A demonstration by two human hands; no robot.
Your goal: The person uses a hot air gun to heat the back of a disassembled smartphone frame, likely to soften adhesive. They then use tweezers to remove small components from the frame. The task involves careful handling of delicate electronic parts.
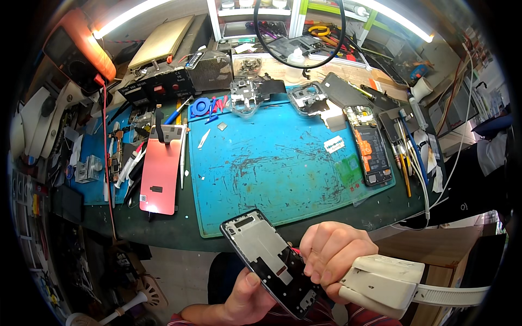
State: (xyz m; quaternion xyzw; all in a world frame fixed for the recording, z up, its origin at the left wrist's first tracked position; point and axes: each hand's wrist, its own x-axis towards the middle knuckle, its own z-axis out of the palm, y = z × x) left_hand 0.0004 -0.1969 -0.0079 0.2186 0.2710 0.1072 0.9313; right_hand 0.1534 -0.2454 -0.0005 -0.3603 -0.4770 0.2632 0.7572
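Note:
My left hand (247, 296) grips the lower left edge of a phone frame (269, 255), a thin dark plate with a grey metal middle and black patches. The frame tilts over the mat's front edge, its top end toward the upper left. By its right edge, my right hand (334, 252) is closed in a fist-like pinch. A bit of pinkish red shows between that hand and the frame, but what the fingers hold is hidden. A cream plastic block (380, 282) with a ribbed, strap-like tail covers my right wrist.
Under the work area lies a scuffed blue mat (261, 174). An opened phone (370, 146) with its battery showing rests at the right, near a razor blade (334, 144). Leftward are a pink phone panel (160, 179) and blue plastic rings (201, 107). Phone parts (244, 98) sit behind.

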